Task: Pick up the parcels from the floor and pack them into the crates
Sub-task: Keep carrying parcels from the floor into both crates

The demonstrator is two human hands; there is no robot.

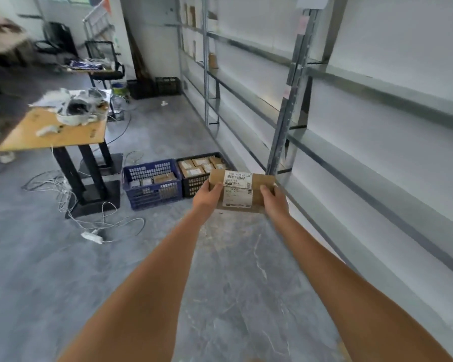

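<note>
You hold a brown cardboard parcel (242, 190) out in front of you at the centre of the frame, above the grey floor (246, 270). Your left hand (207, 195) grips its left end and your right hand (272, 202) its right end, the fingers (266, 190) of both clamped on the box, thumbs lying on the top face. White shipping labels (238, 188) with barcodes cover the middle of that face; their print is too blurred to read.

Just beyond the parcel, two plastic crates stand side by side on the floor, touching or nearly so. The black crate (194, 182) is partly hidden behind the parcel and is filled with small labelled parcels. The blue crate (153, 184), to its left, holds a few parcels low inside.

Metal shelving (280, 142) runs along the right side of the frame. In the left of the frame stands a wooden desk (71, 135) carrying clutter, with white cables (89, 215) tangled on the floor around its black base.
</note>
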